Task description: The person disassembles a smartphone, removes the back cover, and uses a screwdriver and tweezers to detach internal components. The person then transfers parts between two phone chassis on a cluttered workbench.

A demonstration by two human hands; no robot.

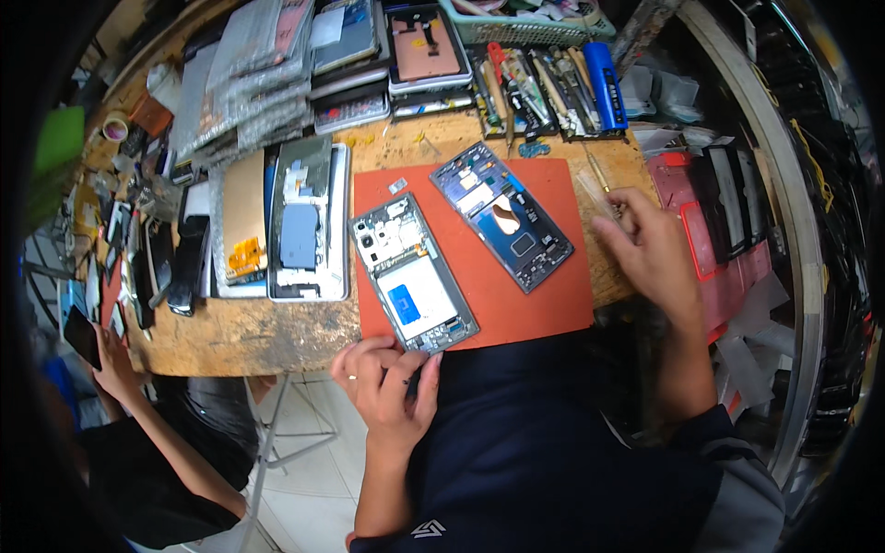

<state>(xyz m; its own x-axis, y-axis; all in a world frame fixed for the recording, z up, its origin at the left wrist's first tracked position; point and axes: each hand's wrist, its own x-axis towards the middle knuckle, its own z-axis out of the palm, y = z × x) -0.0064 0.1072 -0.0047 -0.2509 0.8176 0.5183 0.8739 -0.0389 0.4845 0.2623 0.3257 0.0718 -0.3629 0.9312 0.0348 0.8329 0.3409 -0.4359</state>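
Note:
An opened phone [419, 304] with a white battery, a blue patch on it and bare boards lies tilted on an orange-red mat [539, 323]. My left hand [392, 392], wearing a ring, has its curled fingers and thumb at that phone's lower edge; something small and dark shows between them. Right of this phone lies a dark blue phone frame [502, 217], its inner side up. My right hand [650, 244] is off the mat's right edge, fingers closed around a slim gold-coloured tool [598, 171]. Its gripped end is hidden. A small silvery piece [397, 186] rests on the mat.
Left of the mat are stacked phone parts on a white tray [343, 230]. Bubble-wrapped panels [244, 83] are piled behind. Hand tools [521, 92], a blue cylinder [606, 88] and a green basket [530, 28] stand at the back. Another person's hand [112, 364] holds a phone at left.

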